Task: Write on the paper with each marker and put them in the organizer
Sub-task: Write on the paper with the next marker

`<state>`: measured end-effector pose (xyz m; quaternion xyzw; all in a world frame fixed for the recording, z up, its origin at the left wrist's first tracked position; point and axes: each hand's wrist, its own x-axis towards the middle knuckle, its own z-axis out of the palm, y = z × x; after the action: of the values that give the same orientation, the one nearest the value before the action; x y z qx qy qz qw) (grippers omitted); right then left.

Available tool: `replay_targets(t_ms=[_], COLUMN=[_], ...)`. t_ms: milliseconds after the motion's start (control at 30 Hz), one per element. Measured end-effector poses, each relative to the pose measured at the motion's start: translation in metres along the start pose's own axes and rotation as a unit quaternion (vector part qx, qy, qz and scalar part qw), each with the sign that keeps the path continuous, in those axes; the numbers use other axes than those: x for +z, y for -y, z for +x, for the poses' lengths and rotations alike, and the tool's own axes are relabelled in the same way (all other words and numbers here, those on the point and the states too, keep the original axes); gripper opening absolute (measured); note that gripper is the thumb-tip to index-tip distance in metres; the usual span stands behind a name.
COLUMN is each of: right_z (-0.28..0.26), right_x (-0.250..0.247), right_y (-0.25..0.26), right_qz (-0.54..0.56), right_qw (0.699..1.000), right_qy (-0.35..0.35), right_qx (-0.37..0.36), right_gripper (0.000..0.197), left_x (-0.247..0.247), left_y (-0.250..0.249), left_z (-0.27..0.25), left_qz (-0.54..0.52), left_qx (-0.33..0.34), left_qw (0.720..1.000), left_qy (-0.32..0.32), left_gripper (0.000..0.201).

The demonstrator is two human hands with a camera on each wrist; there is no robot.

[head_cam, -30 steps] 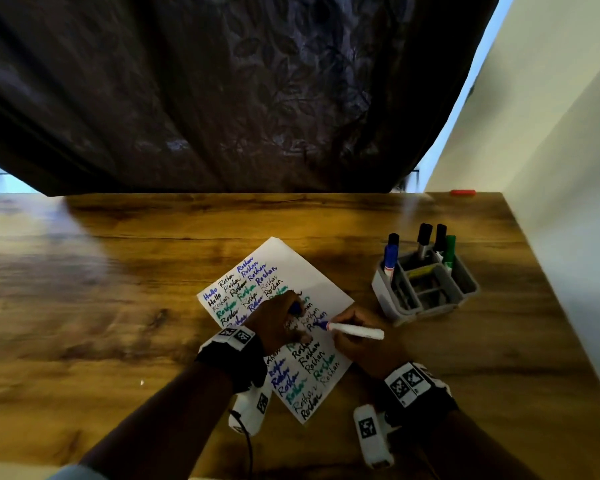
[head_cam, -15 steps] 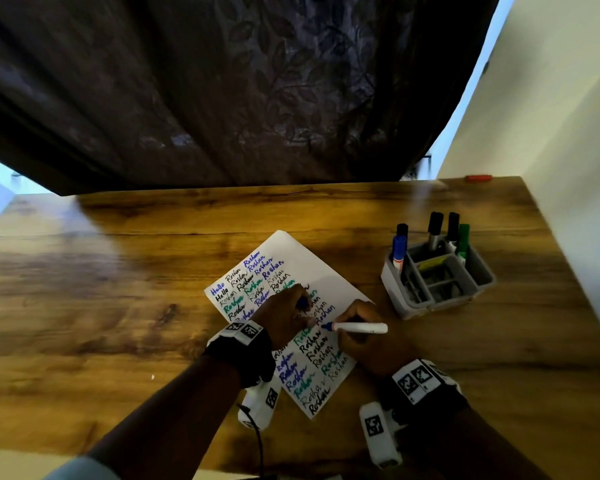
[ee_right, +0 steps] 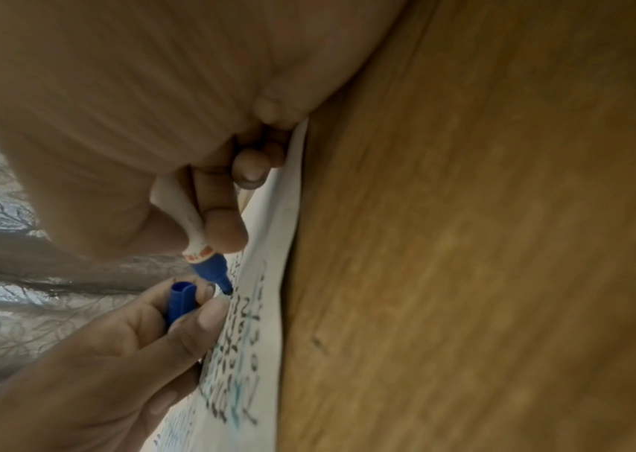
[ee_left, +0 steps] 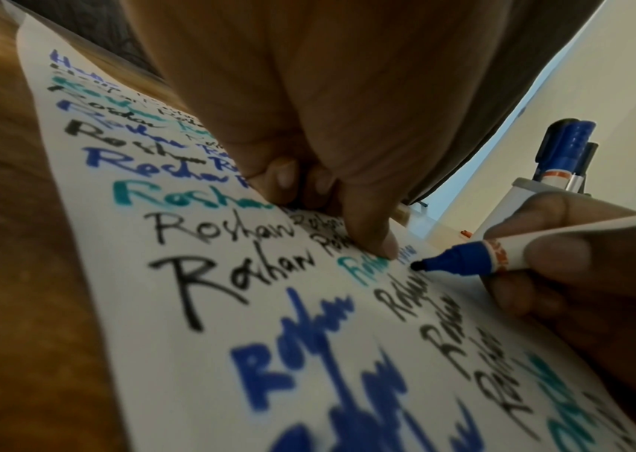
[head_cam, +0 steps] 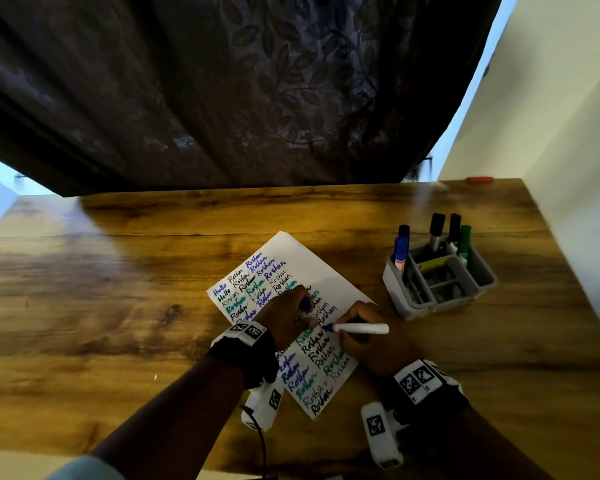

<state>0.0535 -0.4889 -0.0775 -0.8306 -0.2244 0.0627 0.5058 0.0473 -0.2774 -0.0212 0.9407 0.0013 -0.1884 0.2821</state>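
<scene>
Writing with the blue marker (head_cam: 361, 328): my right hand (head_cam: 368, 341) grasps its barrel, tip on or just at the paper (head_cam: 312, 261), right beside my left fingertips (ee_left: 380, 244). My left hand (head_cam: 284, 317) pins the paper with its fingertips and holds the blue cap (ee_right: 180, 301) curled in the fingers. The organizer (head_cam: 440, 282) sits to the right on the table (head_cam: 118, 289), near the paper, with five capped markers standing in it.

Risks as I judge them:
- Tip is very close to my left fingertip. One wide stroke and I ink my finger or smear the fresh word.
- Paper is pinned at one small area only. Dragging the tip away from that point could swivel or buckle the sheet, and my right palm rests on its edge over written lines, so wet ink may smudge.
- Sheet is nearly full here; new blue lettering could run over the black and green words below.
- Cap is loosely tucked while those fingers also press down. It could slip and roll off.
- Recapping: missing the cap marks my hand; skipping it puts a wet tip in the organizer.
- Organizer's rear slots are crowded; dropping this one in carelessly could knock the others or tip it.
</scene>
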Motion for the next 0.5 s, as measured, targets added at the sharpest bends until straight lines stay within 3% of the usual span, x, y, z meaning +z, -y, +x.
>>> replay_targets(t_ms=[500], right_z=[-0.0022], right_x=[-0.0052], right_y=[0.0000], right_qz=[0.011], right_qw=[0.999], right_qy=[-0.003], right_qx=[0.046], right_gripper=[0.033], left_x=[0.0004], left_y=[0.0035], left_z=[0.0006], left_qz=[-0.014], left_qx=[0.002], left_qw=[1.000], left_qy=[0.012], left_gripper=[0.029])
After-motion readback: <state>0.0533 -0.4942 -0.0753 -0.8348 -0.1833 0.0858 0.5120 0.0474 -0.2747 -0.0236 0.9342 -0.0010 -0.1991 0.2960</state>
